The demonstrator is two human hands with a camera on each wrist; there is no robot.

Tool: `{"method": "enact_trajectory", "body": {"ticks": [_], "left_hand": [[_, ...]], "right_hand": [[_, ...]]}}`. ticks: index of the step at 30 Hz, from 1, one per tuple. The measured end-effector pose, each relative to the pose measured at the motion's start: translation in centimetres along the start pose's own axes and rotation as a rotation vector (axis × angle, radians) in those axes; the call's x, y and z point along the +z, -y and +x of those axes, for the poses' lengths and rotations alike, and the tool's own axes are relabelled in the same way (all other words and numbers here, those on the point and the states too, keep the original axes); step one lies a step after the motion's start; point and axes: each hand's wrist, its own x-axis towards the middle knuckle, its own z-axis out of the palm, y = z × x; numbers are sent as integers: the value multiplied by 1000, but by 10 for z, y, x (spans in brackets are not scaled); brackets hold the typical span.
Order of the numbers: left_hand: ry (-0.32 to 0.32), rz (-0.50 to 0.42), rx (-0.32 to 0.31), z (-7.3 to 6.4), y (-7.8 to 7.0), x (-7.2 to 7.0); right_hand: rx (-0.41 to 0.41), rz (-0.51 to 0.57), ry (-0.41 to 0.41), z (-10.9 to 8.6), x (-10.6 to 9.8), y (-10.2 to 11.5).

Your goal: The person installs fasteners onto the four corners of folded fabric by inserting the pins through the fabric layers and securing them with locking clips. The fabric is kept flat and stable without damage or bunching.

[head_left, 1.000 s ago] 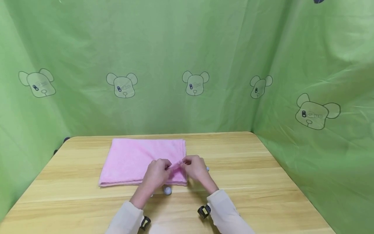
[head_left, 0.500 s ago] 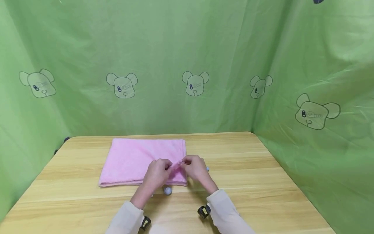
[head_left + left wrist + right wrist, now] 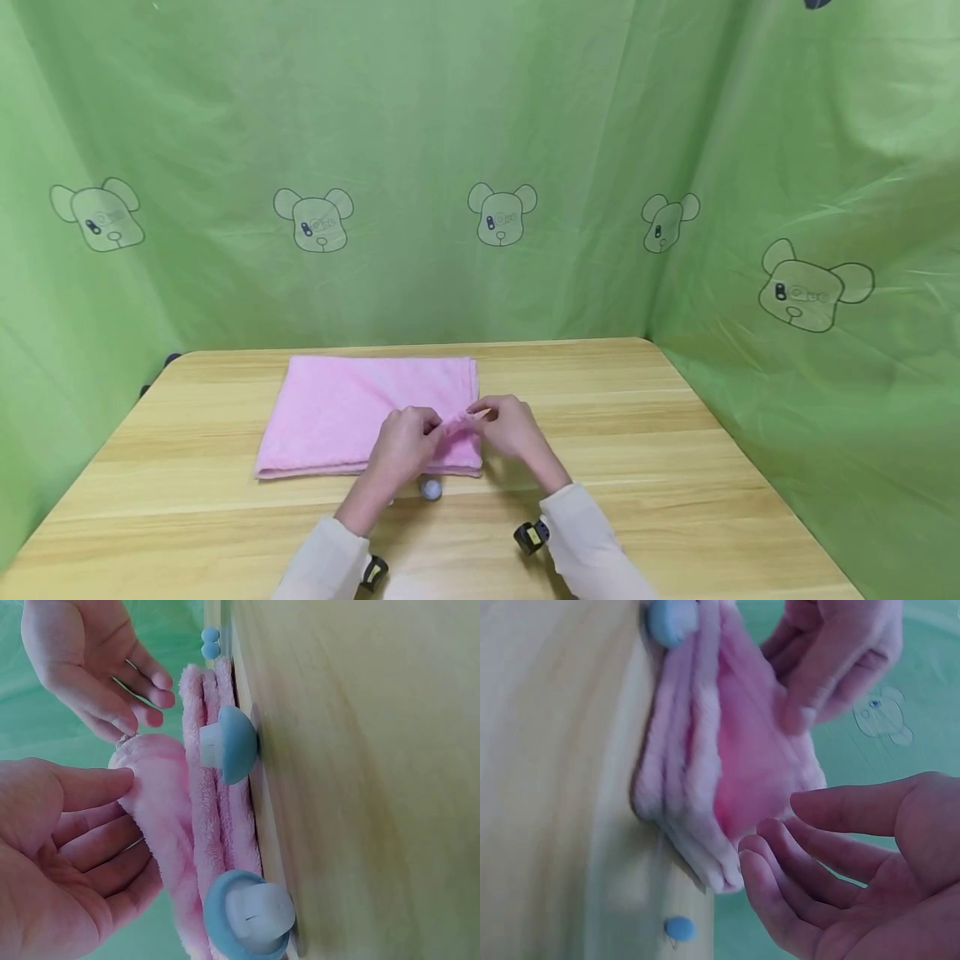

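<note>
The folded pink plush cloth (image 3: 330,412) lies on the pale wood-grain table (image 3: 637,475). Over the cloth's near right part, the bare left hand (image 3: 403,443) pinches a raised fold between thumb and fingers, much as it did a moment ago. By the cloth's near edge sit light-blue mushroom-shaped pieces with pale stems (image 3: 240,746), apparently undisturbed. At the cloth's right edge is the change: the bare right hand (image 3: 512,427) has shifted slightly rightward, its fingers now loose and parted at the fold's end. Whether a fingertip touches the fold is unclear. The left hand thus seems to carry the fold alone. A small, rounded blue piece (image 3: 680,928) beyond the cloth's right edge has become hidden from the head view.
</note>
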Motion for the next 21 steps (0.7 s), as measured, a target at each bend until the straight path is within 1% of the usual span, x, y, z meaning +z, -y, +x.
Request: {"method": "enact_trajectory", "body": {"ticks": [5, 8, 12, 15, 21], "left_hand": [[-8, -4, -15, 0, 0, -1], [-23, 8, -5, 0, 1, -1], [-38, 20, 1, 1, 2, -2], [-46, 21, 2, 2, 3, -2], [-60, 31, 14, 1, 3, -3]], "right_hand": [[42, 23, -39, 3, -15, -9], [64, -11, -70, 5, -23, -15], [94, -97, -109, 6, -33, -21], [130, -124, -113, 6, -39, -26], [207, -186, -88, 5, -45, -40]]}}
